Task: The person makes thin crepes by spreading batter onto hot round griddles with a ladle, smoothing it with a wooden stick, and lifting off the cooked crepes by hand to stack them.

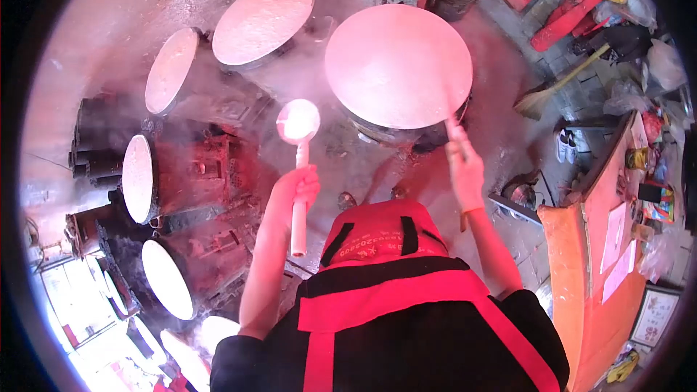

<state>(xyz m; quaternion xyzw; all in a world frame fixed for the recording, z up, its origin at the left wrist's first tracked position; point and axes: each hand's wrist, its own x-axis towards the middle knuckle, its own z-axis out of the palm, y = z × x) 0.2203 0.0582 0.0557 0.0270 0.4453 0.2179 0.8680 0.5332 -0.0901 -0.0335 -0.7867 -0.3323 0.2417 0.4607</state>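
Holds a ladle (303,151) to the near left of the big disc (399,65): round, shiny bowl (298,119), straight, pale, tube-like handle (298,234). Wraps the left hand (296,187) around that handle, fingers curled tight. Grasps a thin stick (463,223) in the right hand (466,173), just beside the big disc's near right edge. Looks flat, smooth and pinkish white across the big disc, misty around the rim.

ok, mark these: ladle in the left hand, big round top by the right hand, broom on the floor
Ladle (298,122): head view, on its round bowl.
Big round top (398,67): head view, middle of its pale upper surface.
Broom (536,104): head view, on its bristles.
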